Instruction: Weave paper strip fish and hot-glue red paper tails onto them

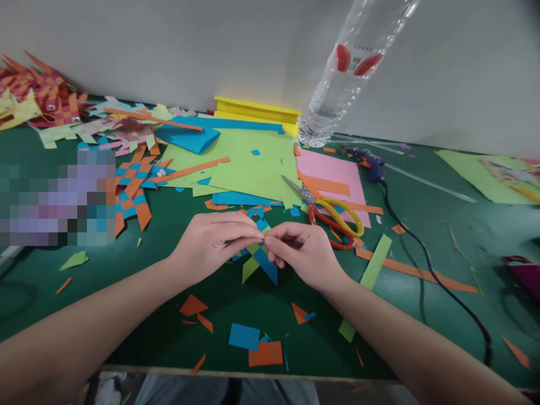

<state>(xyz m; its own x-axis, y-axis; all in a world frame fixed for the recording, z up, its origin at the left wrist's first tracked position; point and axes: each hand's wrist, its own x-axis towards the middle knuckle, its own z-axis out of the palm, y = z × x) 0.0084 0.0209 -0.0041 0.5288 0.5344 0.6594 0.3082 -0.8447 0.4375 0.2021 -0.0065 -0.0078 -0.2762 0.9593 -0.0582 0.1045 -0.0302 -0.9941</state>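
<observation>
A small woven piece of blue and green paper strips (pixel 266 265) is at the middle of the table, its pointed ends fanning toward me. My left hand (pixel 211 242) comes in from the left, fingers pressed together and thumb beneath, pinching at the piece. From the other side my right hand (pixel 306 253) pinches with thumb and forefinger at the same spot, its remaining fingers curled. The fingertips meet and cover the part they grip. Just beyond my right hand lie open scissors (pixel 310 197) with red and yellow handles.
Green paper sheets (pixel 253 152) and a pink sheet (pixel 333 169) lie behind. A clear bottle (pixel 337 95) stands beside a glue gun (pixel 371 163), whose black cord (pixel 415 242) runs down the right. Orange-blue woven pieces (pixel 133 191) lie left. Paper scraps (pixel 265 353) litter the front edge.
</observation>
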